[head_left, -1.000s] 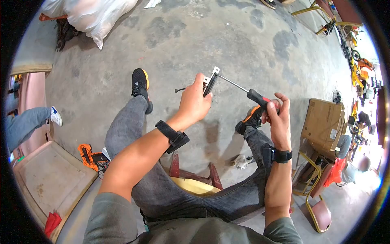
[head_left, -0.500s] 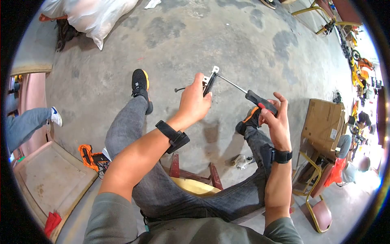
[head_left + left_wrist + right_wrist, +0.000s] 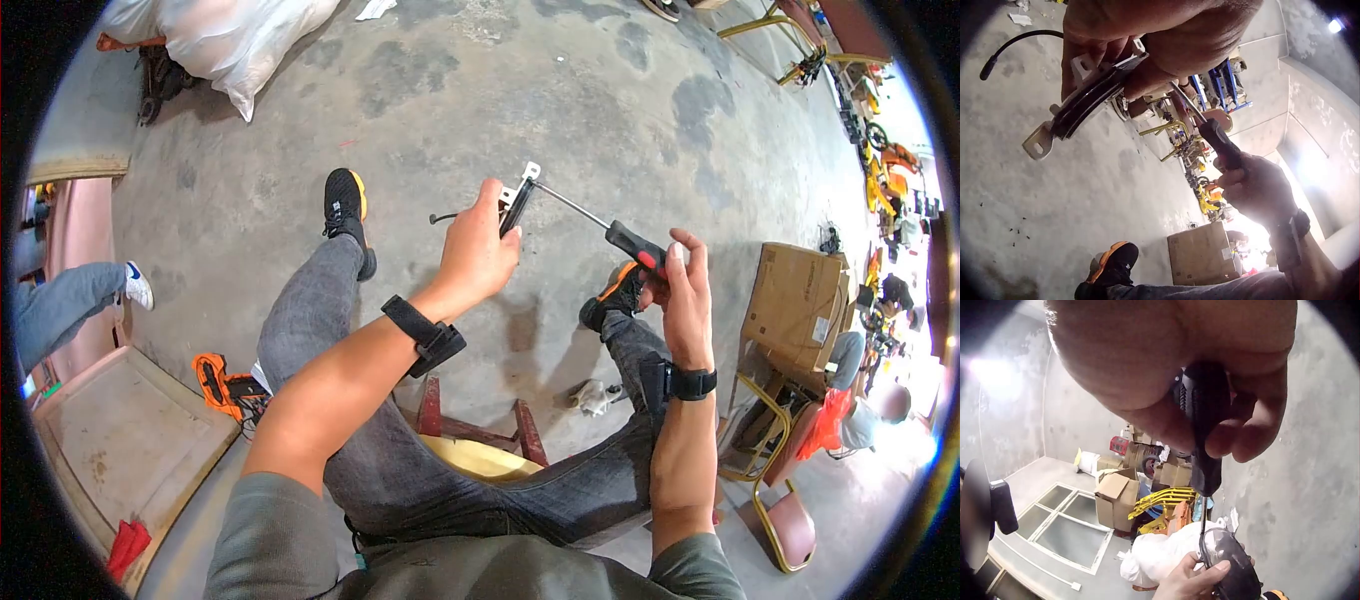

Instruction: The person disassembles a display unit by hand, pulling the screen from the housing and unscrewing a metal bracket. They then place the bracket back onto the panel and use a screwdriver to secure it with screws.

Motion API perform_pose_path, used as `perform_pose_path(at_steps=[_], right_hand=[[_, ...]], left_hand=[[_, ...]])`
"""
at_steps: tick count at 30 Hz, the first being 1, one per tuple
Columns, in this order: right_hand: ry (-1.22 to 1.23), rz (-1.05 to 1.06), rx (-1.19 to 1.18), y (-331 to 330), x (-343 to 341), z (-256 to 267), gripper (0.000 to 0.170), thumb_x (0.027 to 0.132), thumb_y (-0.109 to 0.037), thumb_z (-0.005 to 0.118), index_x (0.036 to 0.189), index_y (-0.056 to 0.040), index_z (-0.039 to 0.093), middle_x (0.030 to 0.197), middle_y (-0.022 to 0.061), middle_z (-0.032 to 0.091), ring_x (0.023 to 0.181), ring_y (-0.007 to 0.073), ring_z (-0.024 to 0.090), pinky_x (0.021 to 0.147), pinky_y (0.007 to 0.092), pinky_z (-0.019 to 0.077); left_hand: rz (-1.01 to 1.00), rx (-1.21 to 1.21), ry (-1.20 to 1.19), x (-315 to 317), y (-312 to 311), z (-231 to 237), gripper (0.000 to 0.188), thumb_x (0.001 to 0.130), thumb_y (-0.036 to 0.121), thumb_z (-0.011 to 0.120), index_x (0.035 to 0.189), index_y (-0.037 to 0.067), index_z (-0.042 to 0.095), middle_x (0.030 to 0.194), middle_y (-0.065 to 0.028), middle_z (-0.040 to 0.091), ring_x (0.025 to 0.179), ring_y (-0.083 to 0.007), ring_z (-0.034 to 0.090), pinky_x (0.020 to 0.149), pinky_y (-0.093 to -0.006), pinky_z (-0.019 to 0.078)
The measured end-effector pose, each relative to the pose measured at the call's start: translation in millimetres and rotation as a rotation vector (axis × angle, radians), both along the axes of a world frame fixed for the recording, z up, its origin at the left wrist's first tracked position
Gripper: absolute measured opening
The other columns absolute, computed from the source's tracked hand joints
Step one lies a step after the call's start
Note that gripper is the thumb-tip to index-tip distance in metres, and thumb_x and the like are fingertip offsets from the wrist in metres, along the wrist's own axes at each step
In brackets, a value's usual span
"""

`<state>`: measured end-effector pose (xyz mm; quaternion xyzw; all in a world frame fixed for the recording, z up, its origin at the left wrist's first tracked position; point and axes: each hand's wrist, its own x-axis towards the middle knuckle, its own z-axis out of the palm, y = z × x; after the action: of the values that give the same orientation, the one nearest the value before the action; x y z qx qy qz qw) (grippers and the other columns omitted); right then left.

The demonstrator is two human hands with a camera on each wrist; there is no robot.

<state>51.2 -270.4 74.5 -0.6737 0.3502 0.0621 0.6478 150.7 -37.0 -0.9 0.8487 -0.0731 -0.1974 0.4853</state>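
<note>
My left hand (image 3: 472, 258) grips a dark, curved lamp-like part (image 3: 515, 208) with pale metal tabs. From it a short black cable (image 3: 1013, 41) sticks out, ending in a thicker tip. My right hand (image 3: 688, 315) holds a screwdriver (image 3: 630, 243) by its black and red handle, thumb and fingers around the rear end. The steel shaft slants up and left, its tip at the part's edge near the end tab (image 3: 533, 170). In the right wrist view, the dark glossy face of the part (image 3: 1238, 573) shows beyond the shaft, with the left thumb on it.
Concrete floor (image 3: 420, 130) spreads beneath the hands. At right stand a cardboard box (image 3: 795, 305) and yellow-framed chairs (image 3: 785, 525). A large white sack (image 3: 235, 45) lies at upper left; an orange and black tool (image 3: 215, 388) sits beside the left leg. Another person's leg (image 3: 75, 305) shows at far left.
My right fingers have shifted around the screwdriver handle, which has turned so its red patch shows differently. The left hand and the part stay almost still.
</note>
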Motion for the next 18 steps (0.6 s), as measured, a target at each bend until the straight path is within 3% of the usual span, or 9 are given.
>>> perform_pose_path(at_steps=[2, 4, 8, 10, 11, 15, 18], right_hand=[[0.015, -0.006, 0.030, 2.2, -1.3, -3.1, 0.051, 0.095, -0.013, 0.061, 0.137, -0.0060, 0.033, 0.102, 0.0105, 0.054, 0.068, 0.0128, 0.055, 0.060, 0.0265, 0.0485], [-0.177, -0.047, -0.110, 12.7, -3.4, -7.9, 0.040, 0.103, -0.027, 0.050, 0.134, -0.0052, 0.037, 0.086, 0.0065, 0.056, 0.062, 0.0111, 0.054, 0.056, 0.0247, 0.0449], [-0.207, 0.029, -0.188, 5.1, -1.5, -8.7, 0.041, 0.103, -0.028, 0.050, 0.134, -0.0048, 0.037, 0.086, 0.0066, 0.057, 0.061, 0.0113, 0.054, 0.055, 0.0246, 0.0447], [-0.001, -0.018, 0.060, -0.2, 2.0, 0.5, 0.048, 0.096, -0.015, 0.058, 0.136, -0.0038, 0.034, 0.099, 0.0096, 0.056, 0.068, 0.0132, 0.056, 0.058, 0.0268, 0.0480], [0.024, 0.033, 0.046, -3.4, -0.8, 0.4, 0.047, 0.097, -0.016, 0.058, 0.135, -0.0032, 0.034, 0.098, 0.0092, 0.057, 0.067, 0.0131, 0.056, 0.058, 0.0271, 0.0486], [-0.144, -0.015, -0.074, 6.9, -3.6, -5.0, 0.043, 0.100, -0.023, 0.054, 0.134, -0.0031, 0.036, 0.091, 0.0078, 0.059, 0.065, 0.0122, 0.056, 0.058, 0.0261, 0.0477], [-0.128, 0.027, -0.087, -2.9, -4.2, -8.0, 0.046, 0.098, -0.020, 0.057, 0.136, -0.0033, 0.035, 0.099, 0.0095, 0.058, 0.068, 0.0126, 0.057, 0.058, 0.0267, 0.0485]], left_hand=[[-0.005, -0.004, -0.003, 0.4, -0.3, -1.9, 0.034, 0.082, 0.007, 0.067, 0.102, 0.004, 0.039, 0.079, -0.0182, 0.060, 0.072, -0.0398, 0.063, 0.062, -0.0440, 0.0460], [-0.005, -0.004, -0.004, 0.3, 0.4, -4.0, 0.034, 0.082, 0.007, 0.067, 0.102, 0.003, 0.039, 0.079, -0.0182, 0.060, 0.072, -0.0395, 0.063, 0.062, -0.0438, 0.0460], [-0.020, 0.007, 0.010, 0.8, 0.0, 0.5, 0.035, 0.082, 0.007, 0.067, 0.103, 0.004, 0.039, 0.079, -0.0182, 0.060, 0.072, -0.0400, 0.063, 0.062, -0.0441, 0.0459], [-0.029, 0.018, 0.043, 1.0, -0.7, 0.8, 0.035, 0.082, 0.007, 0.067, 0.103, 0.004, 0.039, 0.079, -0.0182, 0.060, 0.072, -0.0400, 0.063, 0.062, -0.0442, 0.0459], [-0.016, 0.000, 0.016, 0.0, -1.3, -2.8, 0.035, 0.082, 0.007, 0.067, 0.103, 0.004, 0.039, 0.079, -0.0177, 0.060, 0.072, -0.0394, 0.063, 0.062, -0.0439, 0.0456], [-0.009, 0.017, 0.024, 0.4, -1.8, 0.4, 0.035, 0.082, 0.006, 0.067, 0.103, 0.004, 0.039, 0.079, -0.0174, 0.059, 0.073, -0.0387, 0.063, 0.062, -0.0438, 0.0454], [-0.018, 0.010, 0.002, 0.4, -0.8, -4.9, 0.035, 0.082, 0.007, 0.068, 0.103, 0.004, 0.039, 0.080, -0.0178, 0.060, 0.075, -0.0388, 0.063, 0.063, -0.0442, 0.0454]])
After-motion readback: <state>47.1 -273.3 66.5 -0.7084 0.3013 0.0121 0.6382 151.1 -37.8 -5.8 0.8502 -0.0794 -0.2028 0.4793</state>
